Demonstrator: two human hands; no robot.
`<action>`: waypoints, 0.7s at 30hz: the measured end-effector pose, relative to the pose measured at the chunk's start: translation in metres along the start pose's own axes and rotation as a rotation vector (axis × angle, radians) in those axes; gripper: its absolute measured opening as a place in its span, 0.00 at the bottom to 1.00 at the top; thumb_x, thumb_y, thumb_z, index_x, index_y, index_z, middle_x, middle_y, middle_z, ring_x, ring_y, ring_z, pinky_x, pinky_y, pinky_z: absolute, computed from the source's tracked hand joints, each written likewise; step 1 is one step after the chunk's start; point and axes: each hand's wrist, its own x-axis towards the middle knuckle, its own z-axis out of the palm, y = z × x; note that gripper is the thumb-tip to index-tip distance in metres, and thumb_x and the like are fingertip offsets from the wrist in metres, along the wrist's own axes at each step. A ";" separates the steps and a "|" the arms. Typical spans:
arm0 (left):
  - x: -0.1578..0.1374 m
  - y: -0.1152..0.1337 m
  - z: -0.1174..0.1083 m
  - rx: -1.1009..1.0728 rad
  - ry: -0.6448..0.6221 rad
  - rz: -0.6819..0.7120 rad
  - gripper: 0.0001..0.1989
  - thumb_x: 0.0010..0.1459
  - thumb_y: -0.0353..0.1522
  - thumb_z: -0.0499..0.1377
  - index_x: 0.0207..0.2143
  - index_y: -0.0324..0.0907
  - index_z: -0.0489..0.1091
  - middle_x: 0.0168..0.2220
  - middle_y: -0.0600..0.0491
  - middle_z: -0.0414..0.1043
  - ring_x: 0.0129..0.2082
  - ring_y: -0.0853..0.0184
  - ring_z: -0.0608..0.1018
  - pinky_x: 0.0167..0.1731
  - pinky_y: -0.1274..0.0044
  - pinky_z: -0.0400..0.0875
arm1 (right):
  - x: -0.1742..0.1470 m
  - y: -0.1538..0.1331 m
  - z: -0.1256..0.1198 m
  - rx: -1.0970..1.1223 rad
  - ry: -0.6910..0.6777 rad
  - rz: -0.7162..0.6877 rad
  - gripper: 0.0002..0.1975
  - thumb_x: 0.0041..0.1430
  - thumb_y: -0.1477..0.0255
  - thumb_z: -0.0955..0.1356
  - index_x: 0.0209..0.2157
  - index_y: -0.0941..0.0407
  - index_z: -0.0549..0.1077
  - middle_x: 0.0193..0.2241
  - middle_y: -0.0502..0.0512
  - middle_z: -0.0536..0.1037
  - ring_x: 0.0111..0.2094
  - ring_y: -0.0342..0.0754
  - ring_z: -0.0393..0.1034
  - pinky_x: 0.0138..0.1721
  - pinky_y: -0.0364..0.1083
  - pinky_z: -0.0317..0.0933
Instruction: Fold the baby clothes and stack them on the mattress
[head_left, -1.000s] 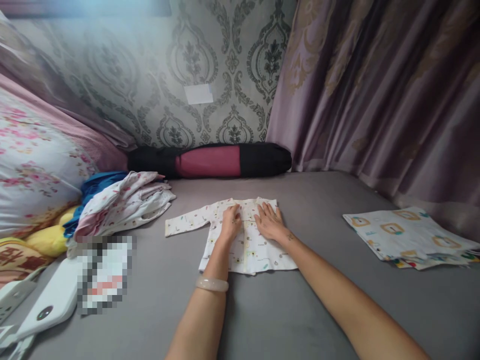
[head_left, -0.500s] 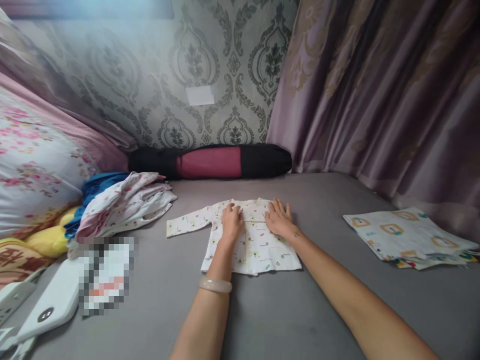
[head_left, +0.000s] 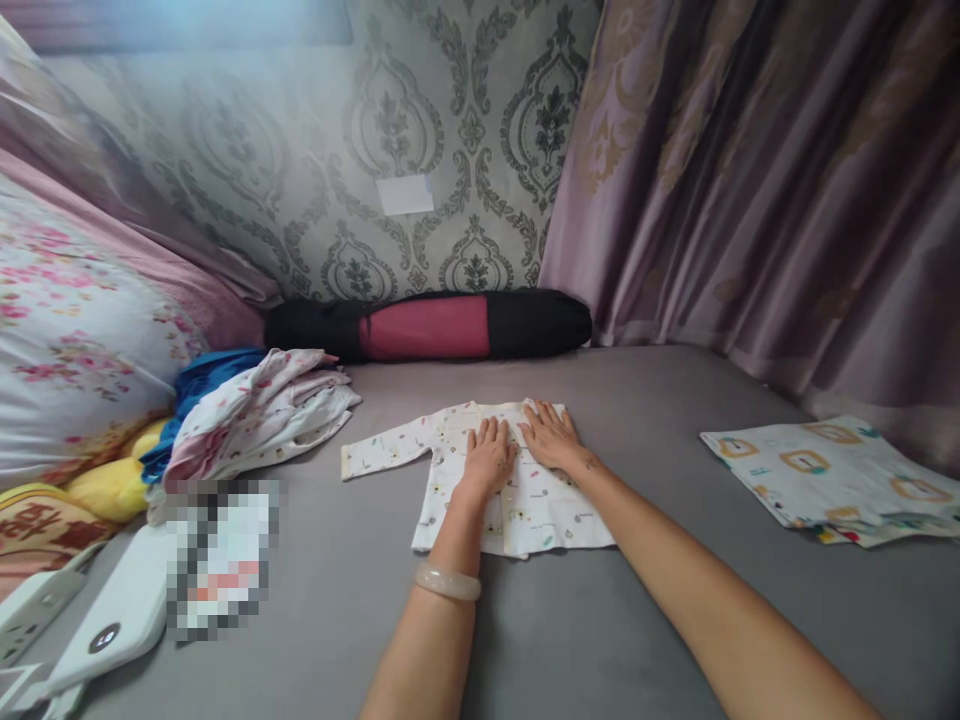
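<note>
A small white baby shirt (head_left: pixel 450 500) with a scattered print lies flat on the grey bed sheet (head_left: pixel 300 600). Its left sleeve stretches out to the side; the right sleeve does not show and looks tucked under or folded in. My left hand (head_left: pixel 491 458) rests palm down on the middle of the chest, fingers extended, a pale bangle on that wrist. On the upper right, by the collar and shoulder, my right hand (head_left: pixel 551 435) lies flat with its fingers spread. Neither hand grips the cloth.
Rumpled clothes (head_left: pixel 255 420) are heaped at the left beside a floral pillow (head_left: pixel 75 340). A white device (head_left: pixel 120 610) and a power strip (head_left: pixel 34 615) lie nearer. Folded printed cloths (head_left: pixel 825 470) are at right. A black and red rolled bag (head_left: pixel 427 325) lies along the wall.
My left hand has lowered from bent fingers near the collar to lying flat on the chest. My right hand has shifted slightly inward on the shirt. The view has moved a little.
</note>
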 end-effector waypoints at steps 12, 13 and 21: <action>-0.006 -0.011 -0.042 -0.116 0.037 -0.063 0.19 0.59 0.30 0.51 0.53 0.37 0.64 0.58 0.38 0.63 0.59 0.55 0.63 0.58 0.60 0.53 | 0.015 -0.040 0.010 0.050 0.107 0.144 0.35 0.65 0.59 0.50 0.63 0.72 0.51 0.64 0.70 0.49 0.65 0.58 0.39 0.63 0.55 0.31; -0.007 -0.014 -0.047 -0.144 0.053 -0.086 0.19 0.59 0.30 0.52 0.53 0.36 0.64 0.57 0.38 0.63 0.58 0.55 0.65 0.57 0.63 0.55 | 0.015 -0.041 0.013 0.043 0.124 0.145 0.35 0.65 0.59 0.50 0.63 0.72 0.51 0.65 0.69 0.49 0.65 0.58 0.38 0.63 0.55 0.30; -0.016 -0.036 -0.076 -0.312 0.191 -0.361 0.22 0.60 0.34 0.51 0.55 0.35 0.64 0.49 0.41 0.73 0.48 0.59 0.74 0.48 0.73 0.65 | 0.019 -0.044 0.008 0.052 0.080 0.192 0.33 0.65 0.62 0.52 0.63 0.71 0.52 0.65 0.68 0.49 0.65 0.57 0.39 0.63 0.55 0.32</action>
